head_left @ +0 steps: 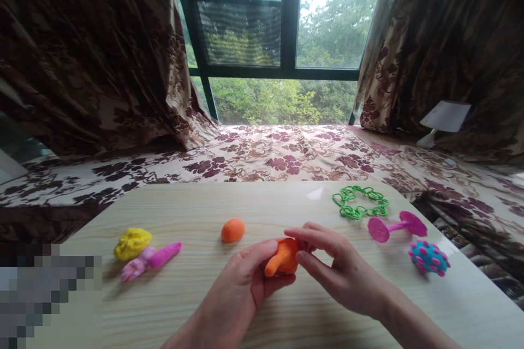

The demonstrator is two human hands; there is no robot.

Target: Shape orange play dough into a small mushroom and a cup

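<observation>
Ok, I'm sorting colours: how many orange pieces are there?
2: a ball on the table; a shaped piece between left hand and right hand. More could be hidden.

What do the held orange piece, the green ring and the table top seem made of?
Held orange piece: probably modelling clay, matte, with soft, rounded forms.
Green ring: perhaps similar clay, slightly shiny; loops look hand-rolled.
Table top: wood or wood-look laminate, slightly glossy, with pale grain and a bright reflection.
</observation>
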